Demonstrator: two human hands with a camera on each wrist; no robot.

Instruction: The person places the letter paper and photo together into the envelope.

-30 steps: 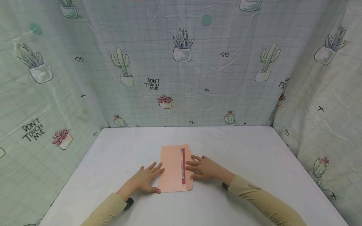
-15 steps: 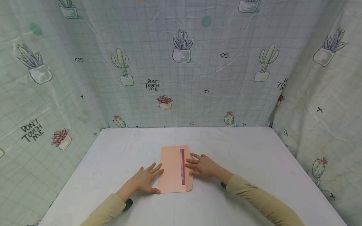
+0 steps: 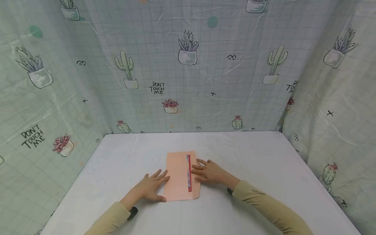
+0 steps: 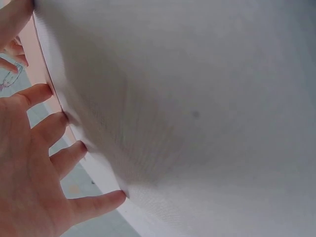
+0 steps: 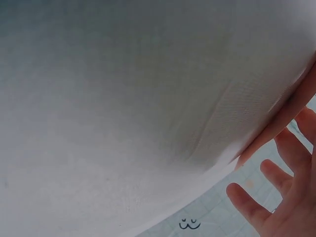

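A salmon-pink paper envelope [image 3: 176, 178] lies flat on the table with its tapered flap end [image 3: 195, 192] to the right. Along the fold beside that flap runs a narrow red-and-blue strip [image 3: 189, 173]. My left hand [image 3: 149, 188] rests with spread fingers at the envelope's left edge, its thumb by the near left corner. On the flap side, my right hand [image 3: 212, 173] touches the paper with spread fingertips close to the strip. The left wrist view shows the left fingers [image 4: 66, 160] extended along the paper's edge. In the right wrist view, the right fingers [image 5: 247, 202] are apart and lightly bent.
A white-covered table [image 3: 249, 156] spreads around the envelope. Behind and on both sides hangs a pale green curtain [image 3: 147, 39] printed with cacti and lettering. A dark band [image 3: 133, 213] sits at the left wrist; another dark piece [image 3: 229, 191] shows under the right wrist.
My right hand has shifted slightly left and away from me on the flap, its thumb now farther in. The left hand and the envelope stay about where they were.
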